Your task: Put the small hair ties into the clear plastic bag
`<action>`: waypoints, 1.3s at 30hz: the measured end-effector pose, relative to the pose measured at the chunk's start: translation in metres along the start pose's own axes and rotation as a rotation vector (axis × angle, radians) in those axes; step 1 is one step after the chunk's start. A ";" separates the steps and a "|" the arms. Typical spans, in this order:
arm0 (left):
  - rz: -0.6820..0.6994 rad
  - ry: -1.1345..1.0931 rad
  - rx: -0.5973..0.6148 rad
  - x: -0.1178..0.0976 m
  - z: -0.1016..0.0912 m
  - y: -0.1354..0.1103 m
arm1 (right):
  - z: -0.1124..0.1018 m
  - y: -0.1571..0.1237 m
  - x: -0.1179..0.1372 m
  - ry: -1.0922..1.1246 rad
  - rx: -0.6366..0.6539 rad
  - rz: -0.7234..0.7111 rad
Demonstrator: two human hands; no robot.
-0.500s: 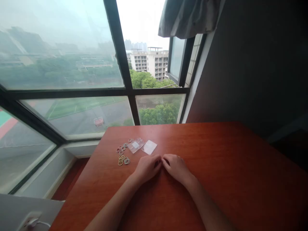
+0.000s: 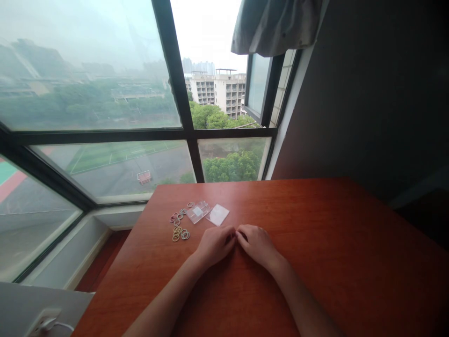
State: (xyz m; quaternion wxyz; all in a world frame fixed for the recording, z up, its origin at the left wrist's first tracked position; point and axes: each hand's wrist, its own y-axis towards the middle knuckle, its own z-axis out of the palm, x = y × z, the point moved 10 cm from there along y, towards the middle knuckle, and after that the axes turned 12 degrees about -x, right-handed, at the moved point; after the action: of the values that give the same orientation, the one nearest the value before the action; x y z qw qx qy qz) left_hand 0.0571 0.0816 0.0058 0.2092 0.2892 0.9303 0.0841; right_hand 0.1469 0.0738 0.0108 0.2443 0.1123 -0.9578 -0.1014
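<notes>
My left hand [image 2: 216, 243] and my right hand [image 2: 256, 241] meet at their fingertips over the wooden table [image 2: 301, 210]. Both are closed in a pinch. Whatever lies between the fingertips is too small to make out. Just beyond my hands is a white square piece [image 2: 219, 215], its near corner close to my left knuckles. A clear plastic box with compartments [image 2: 198, 212] touches that piece on the left. Yellow ring bands [image 2: 177, 233] and pale blue-grey ring bands [image 2: 185, 234] lie in small groups left of my left hand.
Reddish ring bands [image 2: 174, 217] and several greyish ones lie beside the box's left side. Window frames [image 2: 105, 136] rise behind the table, with one pane swung outward. A grey curtain [image 2: 275, 28] hangs at the top. A wall socket with a plug [image 2: 47, 323] is at the lower left.
</notes>
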 end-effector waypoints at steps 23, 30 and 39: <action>0.011 -0.008 0.035 -0.007 -0.005 0.000 | 0.000 -0.001 0.000 0.000 -0.004 -0.001; -0.142 0.212 -0.078 0.032 -0.062 0.005 | 0.000 -0.001 0.000 0.013 -0.023 0.017; -0.327 0.365 -0.098 0.097 -0.098 -0.009 | -0.003 -0.001 0.020 0.028 -0.116 -0.034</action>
State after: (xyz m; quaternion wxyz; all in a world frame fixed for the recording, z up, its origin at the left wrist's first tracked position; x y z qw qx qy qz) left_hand -0.0624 0.1264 0.0582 0.0621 0.1040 0.9820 0.1451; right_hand 0.1314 0.0672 0.0218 0.2621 0.1158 -0.9447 -0.1593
